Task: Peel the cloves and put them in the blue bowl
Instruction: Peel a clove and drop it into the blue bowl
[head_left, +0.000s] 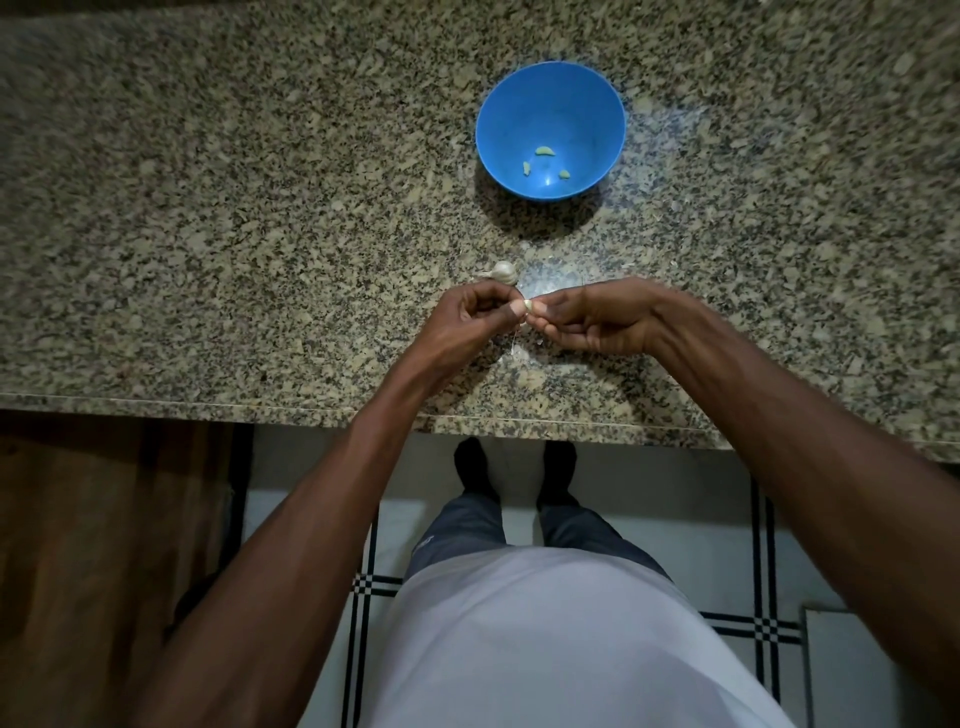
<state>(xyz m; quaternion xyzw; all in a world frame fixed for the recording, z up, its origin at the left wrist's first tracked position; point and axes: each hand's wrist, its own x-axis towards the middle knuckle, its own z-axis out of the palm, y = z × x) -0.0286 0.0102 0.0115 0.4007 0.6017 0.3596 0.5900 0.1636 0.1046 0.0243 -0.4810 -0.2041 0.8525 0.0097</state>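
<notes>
Left hand (470, 317) and right hand (592, 319) pinch small pale garlic clove (528, 306) between fingertips, just before white garlic bulb (502, 272). Round blue plastic bowl (597, 93), beyond bulb on speckled granite counter (208, 208), holds three peeled cloves (544, 150). No legible writing.

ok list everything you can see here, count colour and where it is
blue bowl: one, blue, on the counter beyond the hands
peeled cloves: three, pale, lying apart inside the bowl
garlic bulb: one, whitish, on the counter just beyond the left hand
clove: one, pale, pinched between both hands
skin scraps: a few, thin and whitish, on the counter under the hands
counter: one, speckled granite, across the upper view
floor: white tiles with black lines, below the counter edge
left hand: one, pinches the clove
right hand: one, pinches the clove
</notes>
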